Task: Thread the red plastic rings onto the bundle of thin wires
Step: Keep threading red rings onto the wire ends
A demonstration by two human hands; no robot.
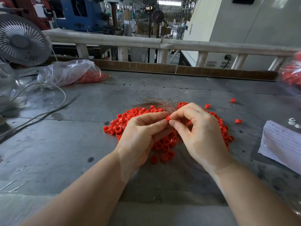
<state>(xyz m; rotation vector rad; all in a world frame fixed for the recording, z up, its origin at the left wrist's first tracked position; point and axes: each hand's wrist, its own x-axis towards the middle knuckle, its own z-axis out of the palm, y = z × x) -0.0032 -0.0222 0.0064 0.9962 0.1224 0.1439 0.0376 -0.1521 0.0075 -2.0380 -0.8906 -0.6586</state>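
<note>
We see both of our forearms bare from the lower edge of the view up to the wrists, with no sleeve, cuff or glove on them. Our left hand (143, 132) and our right hand (200, 132) are bare too: we wear no ring, watch, bracelet or band on any finger or wrist that shows. Our fingernails look short and unpainted where they show.
</note>
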